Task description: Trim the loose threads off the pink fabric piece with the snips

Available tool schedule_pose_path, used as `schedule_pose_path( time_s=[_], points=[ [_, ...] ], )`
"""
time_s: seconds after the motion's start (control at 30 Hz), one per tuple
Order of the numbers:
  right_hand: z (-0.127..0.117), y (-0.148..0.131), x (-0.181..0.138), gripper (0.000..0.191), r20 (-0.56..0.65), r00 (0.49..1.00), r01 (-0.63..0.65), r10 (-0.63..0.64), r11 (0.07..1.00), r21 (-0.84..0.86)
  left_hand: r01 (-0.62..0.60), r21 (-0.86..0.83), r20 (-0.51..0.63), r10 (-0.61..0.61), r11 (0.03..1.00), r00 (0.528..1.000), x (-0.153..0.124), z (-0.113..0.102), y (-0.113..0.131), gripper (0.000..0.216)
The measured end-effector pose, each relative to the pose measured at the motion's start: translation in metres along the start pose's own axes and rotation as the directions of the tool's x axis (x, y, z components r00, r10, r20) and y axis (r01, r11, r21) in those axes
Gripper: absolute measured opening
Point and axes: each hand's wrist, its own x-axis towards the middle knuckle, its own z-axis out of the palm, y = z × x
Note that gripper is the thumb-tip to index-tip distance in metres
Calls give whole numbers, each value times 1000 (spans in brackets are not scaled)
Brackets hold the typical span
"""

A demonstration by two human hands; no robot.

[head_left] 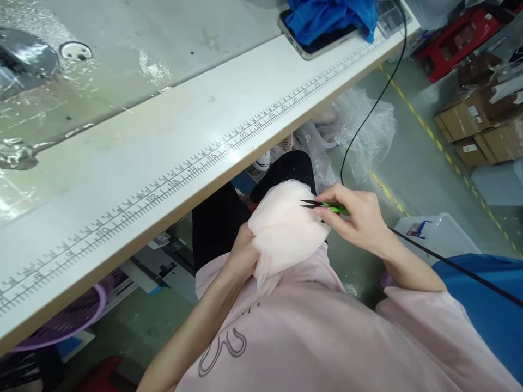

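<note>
A bundle of thin, pale pink-white fabric (286, 228) is held over my lap. My left hand (245, 250) grips its left side, with the fingers mostly hidden behind the cloth. Small thread snips (333, 207) with green handles and dark pointed blades are pinched in my right hand (355, 218). The two blades are slightly apart and point left, over the fabric's right part. Whether they touch the cloth I cannot tell.
A white table edge with a printed ruler (180, 179) runs diagonally ahead. On it lie a phone (310, 51) and blue cloth (327, 19). A black cable (373, 103) hangs at the right. Cardboard boxes (474, 117), a plastic bin (441, 231) and a purple basket (77, 321) stand below.
</note>
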Motion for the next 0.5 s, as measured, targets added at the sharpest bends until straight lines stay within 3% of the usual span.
schedule_pose_path(
  time_s=[0.17, 0.5],
  points=[
    [-2, 0, 3, 21, 29, 999, -22, 23, 999, -30, -13, 118, -52, 20, 993, 998, 0, 0, -1, 15],
    [1, 1, 8, 20, 36, 999, -27, 26, 999, 32, -15, 119, -7, 16, 993, 1000, -1, -1, -1, 20]
  ],
)
